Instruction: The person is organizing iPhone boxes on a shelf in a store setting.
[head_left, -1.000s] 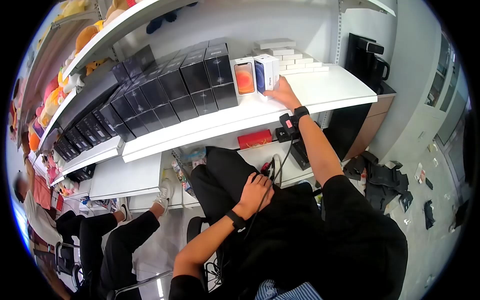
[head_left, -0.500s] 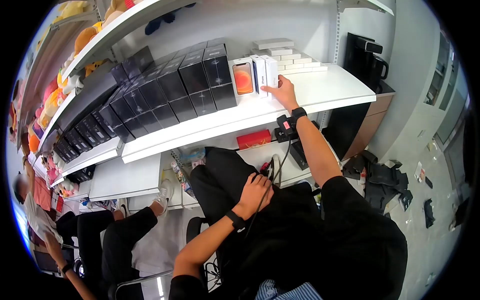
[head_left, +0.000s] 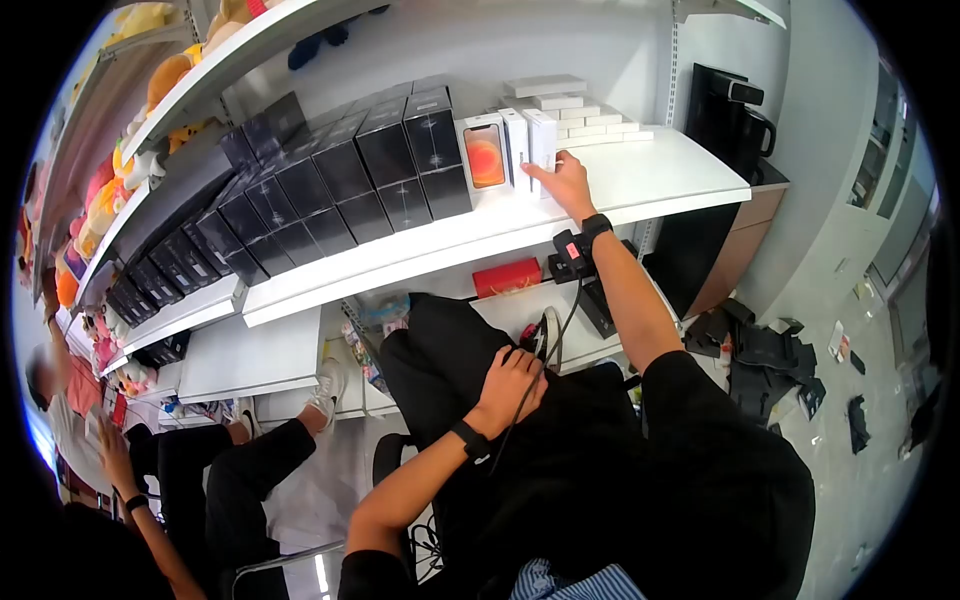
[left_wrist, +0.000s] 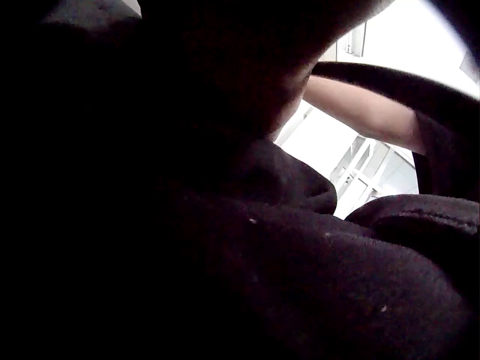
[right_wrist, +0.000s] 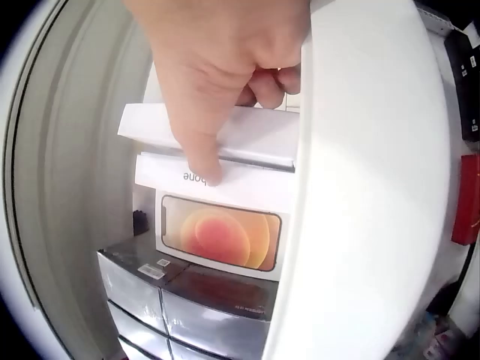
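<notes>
Three white phone boxes stand upright side by side on the white shelf point(head_left: 640, 180). The left one point(head_left: 485, 155) has an orange screen picture on its front; the middle box point(head_left: 515, 135) and the right box point(head_left: 541, 130) show narrow white sides. My right hand point(head_left: 568, 185) holds the right box, its fingers round the outer side. In the right wrist view the thumb point(right_wrist: 201, 161) reaches across to the lettered side of the middle box point(right_wrist: 259, 181). My left hand point(head_left: 510, 390) rests relaxed on my lap; dark cloth fills most of the left wrist view.
Stacked black boxes point(head_left: 390, 150) line the shelf left of the phone boxes. Flat white boxes point(head_left: 590, 125) are piled behind at right. A red box point(head_left: 507, 278) lies on the lower shelf. A cable point(head_left: 530, 385) runs from my right wrist across the left hand. Another person sits at far left.
The phone box with the blue picture has turned and stands beside another white one, narrow sides forward. My right thumb has shifted onto the middle box. The left hand stays put.
</notes>
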